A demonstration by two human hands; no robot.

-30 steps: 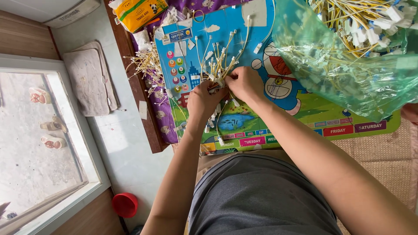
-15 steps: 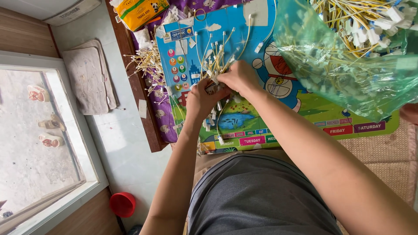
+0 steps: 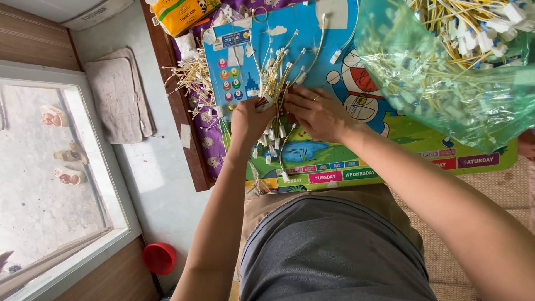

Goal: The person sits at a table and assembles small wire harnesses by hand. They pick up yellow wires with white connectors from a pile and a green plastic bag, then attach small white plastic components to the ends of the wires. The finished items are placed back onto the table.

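Left hand (image 3: 249, 118), frame centre: fingers closed on a bundle of yellow wires (image 3: 274, 78) with white connectors. Right hand (image 3: 316, 112) lies half-open on the bundle, over the colourful desk (image 3: 334, 167). Green bag of wires (image 3: 451, 67) upper right.

Thin yellow plastic-coated wires (image 3: 274, 72) with white plastic ends, slightly glossy. Glossy printed cartoon board (image 3: 334, 150), smooth like laminated card. Crinkled translucent green plastic bag (image 3: 446, 95), shiny. Dark wooden strip (image 3: 178, 106), matt. Rough grey cloth mat (image 3: 117, 95). Smooth red plastic lid (image 3: 159, 258).
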